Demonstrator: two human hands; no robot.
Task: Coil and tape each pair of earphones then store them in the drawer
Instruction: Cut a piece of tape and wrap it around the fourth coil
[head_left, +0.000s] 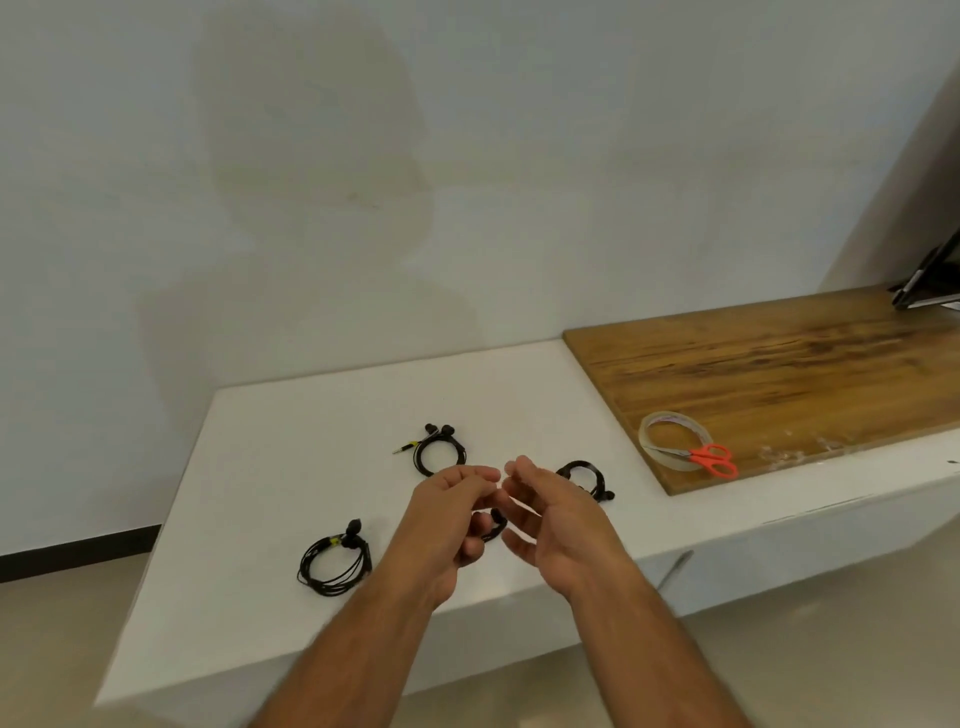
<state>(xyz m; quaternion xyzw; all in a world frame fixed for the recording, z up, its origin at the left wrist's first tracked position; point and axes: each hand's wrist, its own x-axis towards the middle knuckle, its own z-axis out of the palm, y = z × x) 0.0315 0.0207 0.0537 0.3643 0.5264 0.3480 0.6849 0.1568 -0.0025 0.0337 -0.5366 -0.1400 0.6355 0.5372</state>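
Above the white table (311, 415), my left hand (447, 519) curls round a black coiled pair of earphones (496, 522), mostly hidden by my fingers. My right hand (550, 514) faces it, thumb and forefinger pinching a small strip of clear tape (502, 480) that my left fingertips also touch. Three other coiled black earphones lie on the table: one at the back (439, 452), one at the front left (335, 564), and one partly behind my right hand (587, 478).
A clear tape roll (670, 441) and orange-handled scissors (714, 460) lie on a wooden board (779, 374) at the right. A dark object (930, 286) leans at the far right corner. The table's front edge runs just below my wrists.
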